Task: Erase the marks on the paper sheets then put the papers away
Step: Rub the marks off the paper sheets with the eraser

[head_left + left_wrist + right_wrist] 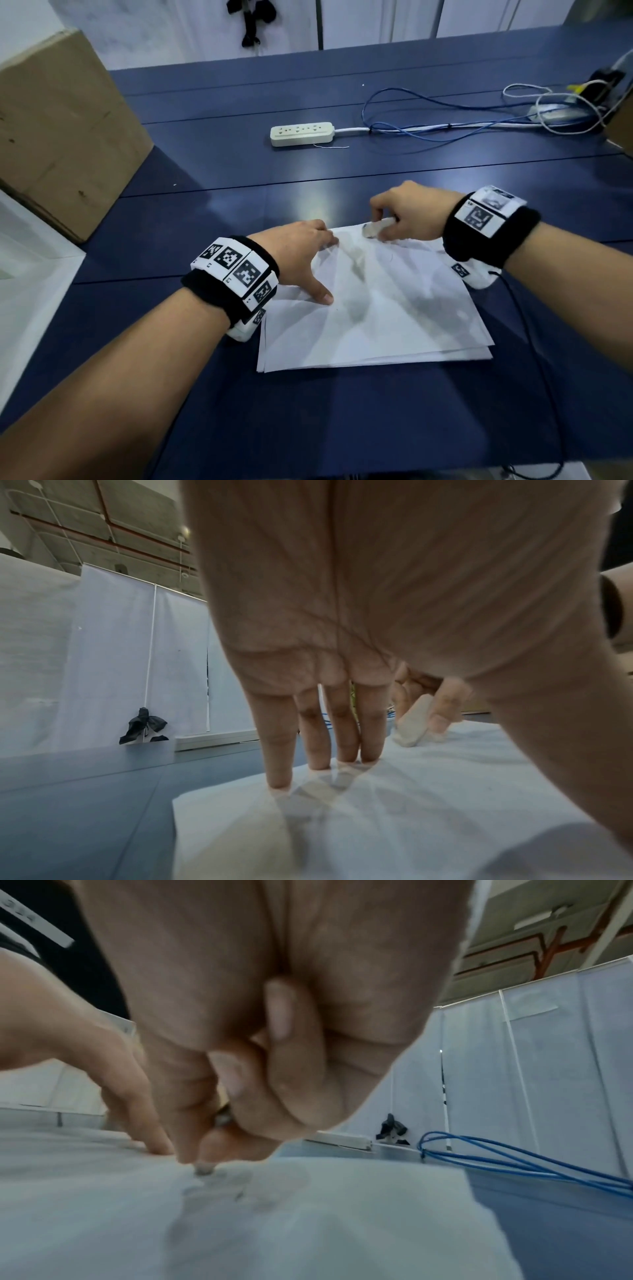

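Note:
A stack of white paper sheets [376, 315] lies on the blue table [239, 205] in front of me. My left hand [308, 260] presses flat on the top sheet near its far left corner, fingers straight [342, 731] and thumb spread. My right hand [400, 216] pinches a white eraser [376, 228] and holds its tip against the sheet's far edge. In the left wrist view the eraser [413, 725] stands tilted on the paper [411, 818]. In the right wrist view the curled fingers [274, 1083] hide most of the eraser; a faint grey mark [240, 1195] shows on the paper below.
A cardboard box [61, 130] stands at the far left. A white power strip [301, 134] lies beyond the papers, with blue and white cables [445, 120] running right to a device at the table's corner. A thin black wire runs down the table's right side.

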### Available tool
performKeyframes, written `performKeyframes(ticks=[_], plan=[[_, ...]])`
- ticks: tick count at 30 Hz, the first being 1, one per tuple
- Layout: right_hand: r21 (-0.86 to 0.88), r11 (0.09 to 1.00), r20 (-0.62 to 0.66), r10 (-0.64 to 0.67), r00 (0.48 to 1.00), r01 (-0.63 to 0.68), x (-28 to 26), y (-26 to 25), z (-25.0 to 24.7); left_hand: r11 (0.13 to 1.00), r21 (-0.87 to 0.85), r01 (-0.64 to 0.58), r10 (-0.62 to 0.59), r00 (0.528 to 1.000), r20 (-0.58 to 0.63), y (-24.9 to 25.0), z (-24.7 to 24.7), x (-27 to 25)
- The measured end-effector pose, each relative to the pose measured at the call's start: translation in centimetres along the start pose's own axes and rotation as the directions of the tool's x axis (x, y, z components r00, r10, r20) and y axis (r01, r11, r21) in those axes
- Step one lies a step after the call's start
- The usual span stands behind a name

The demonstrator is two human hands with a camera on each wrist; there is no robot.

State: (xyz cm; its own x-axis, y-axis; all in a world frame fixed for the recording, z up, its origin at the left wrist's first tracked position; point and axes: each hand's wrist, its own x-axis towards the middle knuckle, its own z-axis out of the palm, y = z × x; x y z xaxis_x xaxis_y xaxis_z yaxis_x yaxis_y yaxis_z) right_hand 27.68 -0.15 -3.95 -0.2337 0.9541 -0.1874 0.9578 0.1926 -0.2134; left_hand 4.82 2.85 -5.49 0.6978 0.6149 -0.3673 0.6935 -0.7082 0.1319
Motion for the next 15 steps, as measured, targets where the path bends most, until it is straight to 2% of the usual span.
performKeyframes(ticks=[2,4,5,7,10,12,13,15], plan=[[0.068,0.996,0.125,-0.067,0.99,0.059,-1.1,0.0,0.3,1.0,-0.003,0.005,-0.005,1.0,-0.002,-0.1,0.1,0.0],[0.158,0.984,0.336,-0.126,0.934,0.076,-2.4,-0.5,0.6,1.0,0.012,0.016,-0.016,1.0,-0.003,-0.1,0.3,0.0],[0.18,0.981,0.393,-0.139,0.909,0.072,-2.7,-0.6,0.7,0.999,0.026,0.027,-0.027,1.0,-0.006,0.0,0.3,0.0],[0.191,0.979,0.364,-0.135,0.922,0.068,-2.2,-0.3,0.8,0.996,0.066,0.054,-0.053,0.998,-0.017,0.3,0.4,0.2],[0.139,0.99,0.128,-0.029,0.991,0.011,-0.3,0.5,0.6,0.992,0.102,0.074,-0.071,0.997,-0.034,0.9,0.2,0.5],[0.094,0.995,0.008,0.024,1.0,-0.025,0.2,0.9,0.5,0.992,0.1,0.079,-0.076,0.997,-0.034,1.0,-0.1,0.7],[0.092,0.996,0.004,0.011,1.0,-0.011,0.1,0.9,0.5,0.992,0.093,0.08,-0.077,0.996,-0.033,1.1,-0.1,0.7],[0.14,0.988,0.127,-0.079,0.989,0.061,-1.0,0.5,0.5,0.994,0.076,0.082,-0.08,0.996,-0.028,1.1,-0.1,0.8]])
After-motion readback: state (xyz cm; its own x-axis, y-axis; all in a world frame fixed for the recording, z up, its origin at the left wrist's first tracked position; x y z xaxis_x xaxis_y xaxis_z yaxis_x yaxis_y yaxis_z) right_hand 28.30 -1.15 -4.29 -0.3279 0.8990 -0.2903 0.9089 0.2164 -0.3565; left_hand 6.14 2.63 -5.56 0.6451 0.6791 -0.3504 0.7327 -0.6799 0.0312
